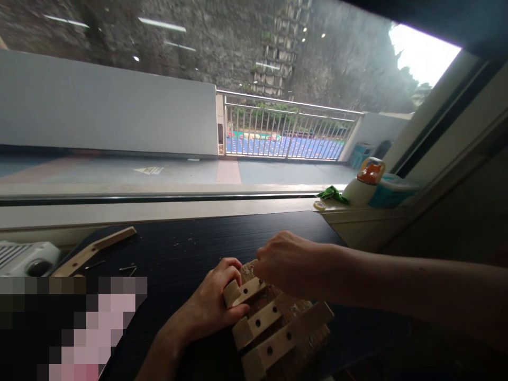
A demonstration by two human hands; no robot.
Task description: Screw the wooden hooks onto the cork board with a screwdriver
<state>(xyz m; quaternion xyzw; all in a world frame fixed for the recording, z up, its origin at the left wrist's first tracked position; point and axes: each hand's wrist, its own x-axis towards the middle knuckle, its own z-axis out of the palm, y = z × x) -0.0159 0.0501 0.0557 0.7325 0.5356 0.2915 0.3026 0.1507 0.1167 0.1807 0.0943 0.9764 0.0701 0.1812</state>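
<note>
In the head view, a rough board (305, 312) covered in chips lies tilted on the dark table. Several pale wooden strips with dark holes and raised end blocks are on it; the nearest strip (280, 346) is at the bottom. My left hand (216, 296) wraps round the raised end of the farthest wooden strip (237, 295), thumb on the near side. Curled into a closed grip, my right hand (278, 259) rests over that strip's far end. Its fingertips are hidden, so what it holds cannot be made out.
On the dark table (222, 230) a bent wooden strip (99, 247), thin screw-like pieces (127, 269) and crumbs lie to the left. A white device (29, 259) stands at the left edge. On the sill are a green cloth (332, 194), a white bottle (359, 190) and a teal tub (392, 190).
</note>
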